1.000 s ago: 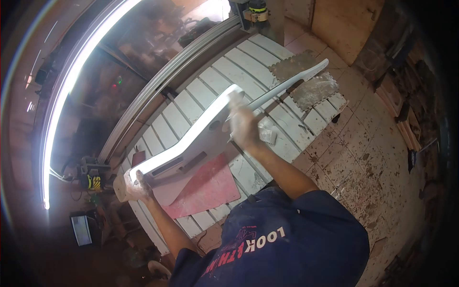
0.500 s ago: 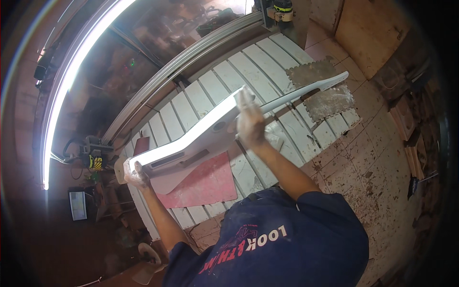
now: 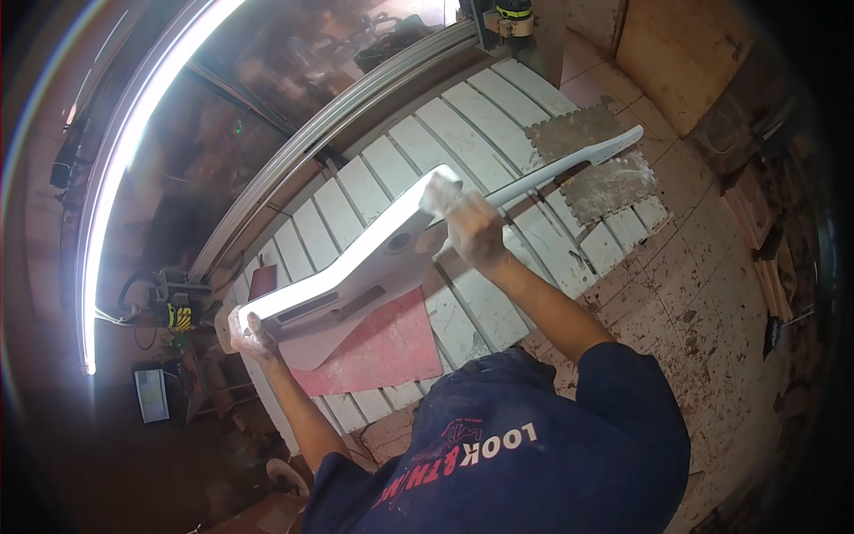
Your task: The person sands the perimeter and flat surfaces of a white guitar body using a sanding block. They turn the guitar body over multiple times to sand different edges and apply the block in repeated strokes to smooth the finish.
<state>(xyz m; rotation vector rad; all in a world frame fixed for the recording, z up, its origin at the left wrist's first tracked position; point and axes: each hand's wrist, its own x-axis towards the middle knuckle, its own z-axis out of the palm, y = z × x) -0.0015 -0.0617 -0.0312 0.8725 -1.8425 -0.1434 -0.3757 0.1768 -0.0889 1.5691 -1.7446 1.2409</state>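
A white guitar-like body [image 3: 356, 254] is held tilted on edge above the slatted table, its long edge glaring in the light. My left hand [image 3: 253, 336], dusty with white powder, is closed round the left end. My right hand [image 3: 471, 222] is closed at the upper right corner, fingers smeared over a pale patch; what they hold is unclear. A long slender white neck-like piece [image 3: 551, 176] reaches rightward behind that hand; whether it joins the body is hidden. A pink mat [image 3: 400, 351] lies beneath the body, and a grey mat [image 3: 592, 200] under the slender piece.
The white slatted table [image 3: 409, 147] has a metal rail [image 3: 338, 107] along its far side and machine heads [image 3: 507, 18] at both ends. A long lamp [image 3: 124, 151] runs at left, above a small screen [image 3: 151, 392]. Wooden pieces [image 3: 752, 214] stand at right beyond the dusty tiled floor.
My right hand has shifted a little at the body's upper corner, its fingertips slightly lower and further left than half a second ago. My left hand keeps its grip; the view has swung slightly.
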